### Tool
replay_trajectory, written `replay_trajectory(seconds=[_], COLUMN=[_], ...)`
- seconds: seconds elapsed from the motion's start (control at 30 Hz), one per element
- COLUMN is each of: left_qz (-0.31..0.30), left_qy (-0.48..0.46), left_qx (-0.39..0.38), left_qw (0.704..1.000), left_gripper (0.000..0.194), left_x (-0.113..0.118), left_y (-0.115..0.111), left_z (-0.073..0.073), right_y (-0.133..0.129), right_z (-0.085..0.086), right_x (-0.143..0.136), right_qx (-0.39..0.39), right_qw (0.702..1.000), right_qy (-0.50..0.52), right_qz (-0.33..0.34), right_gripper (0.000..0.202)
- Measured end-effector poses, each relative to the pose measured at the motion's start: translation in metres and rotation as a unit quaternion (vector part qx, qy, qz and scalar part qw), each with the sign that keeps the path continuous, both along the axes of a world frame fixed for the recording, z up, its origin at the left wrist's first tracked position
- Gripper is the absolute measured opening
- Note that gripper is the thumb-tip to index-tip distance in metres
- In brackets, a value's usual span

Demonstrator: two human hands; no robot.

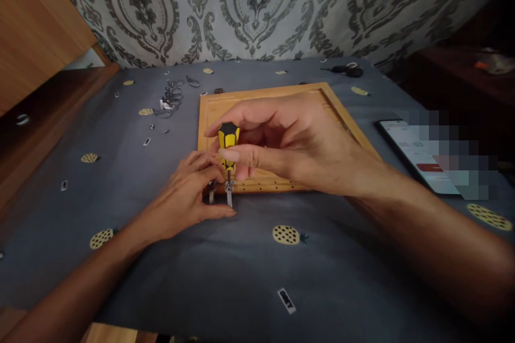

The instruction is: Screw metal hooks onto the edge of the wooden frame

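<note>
My right hand [277,144] is wrapped round the yellow and black handle of a short screwdriver [229,142]. The screwdriver stands upright, its tip down at a small metal clip [229,193] on the near left edge of a wooden board [265,185]. Beside it, my left hand [193,190] pinches around the clip, the thumb at its lower end and the fingers by the board's corner. Another small metal piece [212,192] shows between the left fingers.
A pile of small metal clips [171,97] lies at the back left, with tiny loose parts [152,127] nearer. Black-handled scissors [349,69] rest at the back right. A phone [418,155] lies right of the board. Patterned cloth [257,0] hangs behind.
</note>
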State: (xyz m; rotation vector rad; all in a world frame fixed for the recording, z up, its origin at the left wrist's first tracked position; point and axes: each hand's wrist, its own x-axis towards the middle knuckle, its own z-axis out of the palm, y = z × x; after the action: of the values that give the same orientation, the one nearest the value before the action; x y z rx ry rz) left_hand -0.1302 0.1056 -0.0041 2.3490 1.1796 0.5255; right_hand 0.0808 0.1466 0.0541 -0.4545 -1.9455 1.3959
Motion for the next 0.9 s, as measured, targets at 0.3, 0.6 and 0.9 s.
replay_trajectory(seconds=[0.3,0.6,0.9], left_qz=[0.000,-0.003,-0.001], left_qy=[-0.018,-0.026,-0.020], left_qx=[-0.001,0.009,0.009], left_qw=[1.000,1.000,1.000], left_gripper=[0.031,0.031,0.031], left_x=[0.000,0.000,0.001], left_y=[0.000,0.000,0.001], left_z=[-0.001,-0.003,-0.003], right_y=[-0.003,-0.004,-0.006], right_z=[-0.006,-0.012,-0.011], right_x=[-0.004,-0.008,-0.008], right_qx=[-0.021,-0.035,-0.032], right_qw=[0.999,0.997,0.997], right_qy=[0.019,0.042,0.042], right_qz=[-0.024,-0.054,-0.049], right_gripper=[0.019,0.031,0.023])
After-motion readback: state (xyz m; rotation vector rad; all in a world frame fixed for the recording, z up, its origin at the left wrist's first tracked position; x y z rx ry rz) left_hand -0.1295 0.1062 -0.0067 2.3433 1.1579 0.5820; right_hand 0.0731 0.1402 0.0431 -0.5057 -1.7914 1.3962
